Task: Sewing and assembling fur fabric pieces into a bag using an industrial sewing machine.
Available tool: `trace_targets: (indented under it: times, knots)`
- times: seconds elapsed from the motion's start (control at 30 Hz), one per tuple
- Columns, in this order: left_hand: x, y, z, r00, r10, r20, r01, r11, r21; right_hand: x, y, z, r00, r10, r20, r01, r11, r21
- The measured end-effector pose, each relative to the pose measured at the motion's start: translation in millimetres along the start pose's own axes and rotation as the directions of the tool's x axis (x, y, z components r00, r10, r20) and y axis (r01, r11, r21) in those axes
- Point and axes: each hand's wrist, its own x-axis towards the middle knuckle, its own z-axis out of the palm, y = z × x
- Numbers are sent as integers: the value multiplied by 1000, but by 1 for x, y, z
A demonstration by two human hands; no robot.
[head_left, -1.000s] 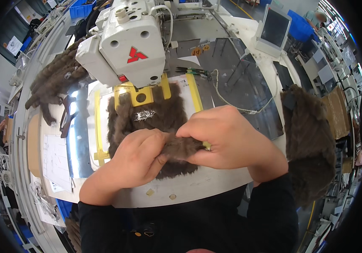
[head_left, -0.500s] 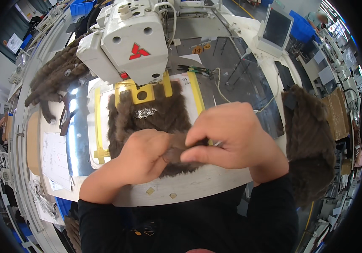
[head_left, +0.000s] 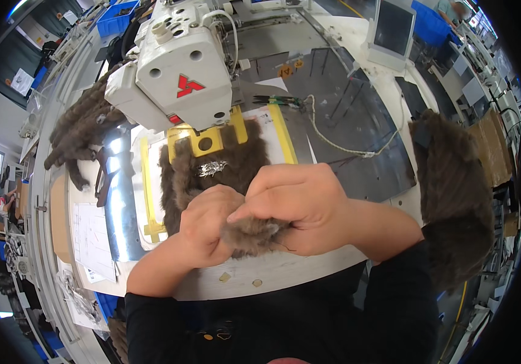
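Note:
A brown fur piece lies under the white sewing machine head, with a yellow frame plate over its far part. Shiny silver embroidery shows on the fur. At its near edge, my left hand is closed on the fur. Close beside it, almost touching, my right hand is closed too, its thumb and fingers pinching the same edge. A tuft of fur pokes out between the two hands. What lies inside the fingers is hidden.
Green-handled snips and a pale cord lie on the dark metal plate. More brown fur lies at the left and hangs at the right. White paper sheets rest at the left; a screen stands far right.
My right hand has come left and closed onto the fur edge next to my left hand. The near edge of the fur is now gathered up between them. The view has shifted slightly.

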Motion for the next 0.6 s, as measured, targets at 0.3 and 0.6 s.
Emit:
trace_targets:
  times: [0.3, 0.6]
  knots:
    - [2, 1, 2, 999, 5, -46, -4, 1000, 12, 8, 1, -7, 1000, 12, 1, -12, 999, -41]
    - [3, 5, 9, 840, -541, 40, 535, 815, -222, 18, 31, -30, 899, 438, -19, -437, 892, -119]
